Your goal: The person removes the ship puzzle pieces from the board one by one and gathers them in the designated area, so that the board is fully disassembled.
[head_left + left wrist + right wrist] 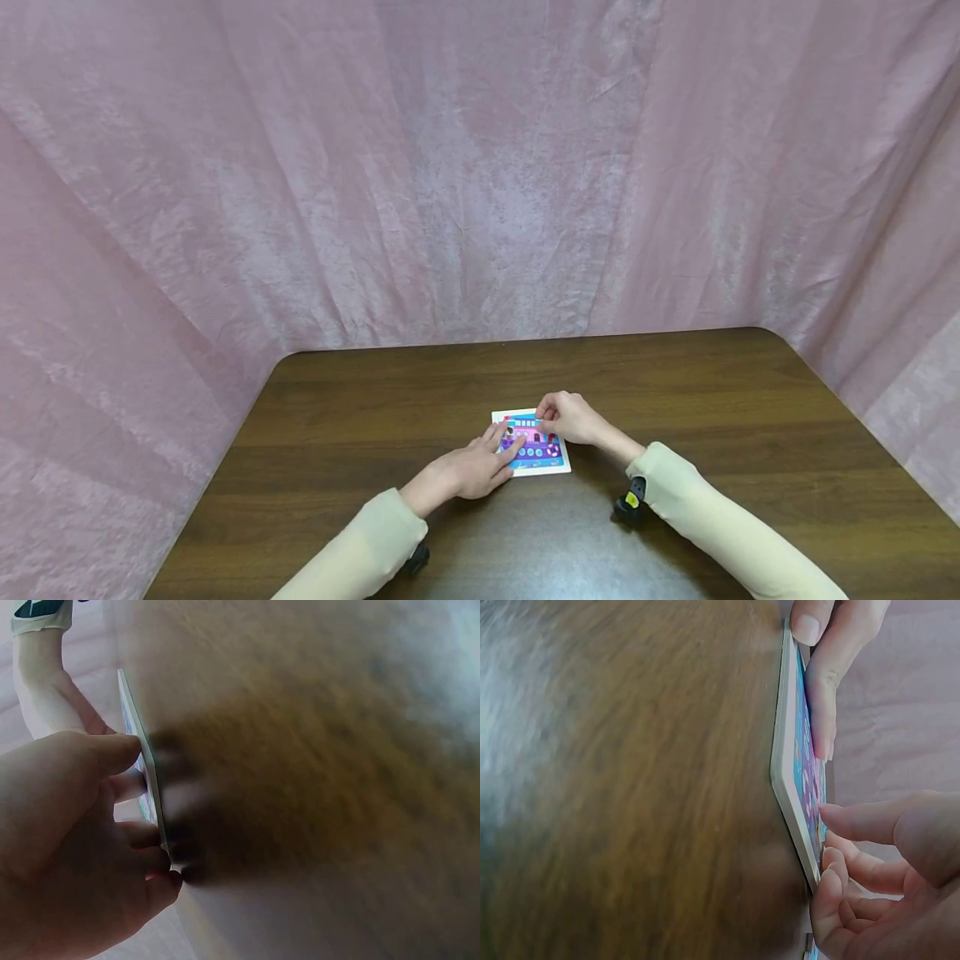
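A flat, square picture board (pixel 543 472) with a white border lies on the table, printed with a pink and purple ship on blue. My left hand (pixel 474 468) rests across its left side, fingers spread on the picture. In the left wrist view that hand's thumb (pixel 120 754) lies along the board's edge. At the far right corner, my right hand (pixel 572 418) bends its fingers around the board's edge. Its thumb (pixel 862 821) touches the printed face, and the curled fingers (pixel 829 892) meet the rim; whether they pinch a loose piece there I cannot tell.
The brown wooden table (pixel 360 408) extends around the board on all sides. Pink velvet curtains (pixel 480 183) hang behind it and along both sides. Dark wrist-camera mounts (pixel 628 507) sit under the pale sleeves (pixel 720 517).
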A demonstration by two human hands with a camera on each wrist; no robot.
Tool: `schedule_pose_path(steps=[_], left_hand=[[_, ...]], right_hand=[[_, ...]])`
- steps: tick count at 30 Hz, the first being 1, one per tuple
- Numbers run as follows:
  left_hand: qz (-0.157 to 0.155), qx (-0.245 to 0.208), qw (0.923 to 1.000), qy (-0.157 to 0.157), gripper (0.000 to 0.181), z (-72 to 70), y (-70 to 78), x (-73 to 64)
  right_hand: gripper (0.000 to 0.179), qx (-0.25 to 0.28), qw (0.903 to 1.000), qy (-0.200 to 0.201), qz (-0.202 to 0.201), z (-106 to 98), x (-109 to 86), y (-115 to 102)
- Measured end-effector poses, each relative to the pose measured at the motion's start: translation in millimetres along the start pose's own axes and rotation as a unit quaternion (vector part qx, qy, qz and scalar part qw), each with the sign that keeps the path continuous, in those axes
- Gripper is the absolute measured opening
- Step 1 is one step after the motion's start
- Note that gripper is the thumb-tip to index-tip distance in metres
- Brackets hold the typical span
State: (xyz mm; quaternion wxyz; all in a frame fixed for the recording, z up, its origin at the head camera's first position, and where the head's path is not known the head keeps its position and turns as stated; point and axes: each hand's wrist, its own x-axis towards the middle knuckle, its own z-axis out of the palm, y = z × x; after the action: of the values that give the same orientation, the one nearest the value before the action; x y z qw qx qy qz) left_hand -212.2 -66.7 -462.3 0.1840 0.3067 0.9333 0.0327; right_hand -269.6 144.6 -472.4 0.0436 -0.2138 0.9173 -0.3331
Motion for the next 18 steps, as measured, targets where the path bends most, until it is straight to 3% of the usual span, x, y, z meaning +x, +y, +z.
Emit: schedule_pose_path(steps=[12,18], left_hand=[[-0.008,0.006,0.9999,-0.004,0.054,1.5,-0.1,2.1],[-0.005,0.008,0.9999,-0.007,0.054,1.2,0.8,1.4]], right_hand=[[0.011,-0.001,0.9996,0.025,-0.011,4.1,-0.2,0.8],[0.011,-0.015,0.9992,0.036,0.005,7.3,1.8,1.0]])
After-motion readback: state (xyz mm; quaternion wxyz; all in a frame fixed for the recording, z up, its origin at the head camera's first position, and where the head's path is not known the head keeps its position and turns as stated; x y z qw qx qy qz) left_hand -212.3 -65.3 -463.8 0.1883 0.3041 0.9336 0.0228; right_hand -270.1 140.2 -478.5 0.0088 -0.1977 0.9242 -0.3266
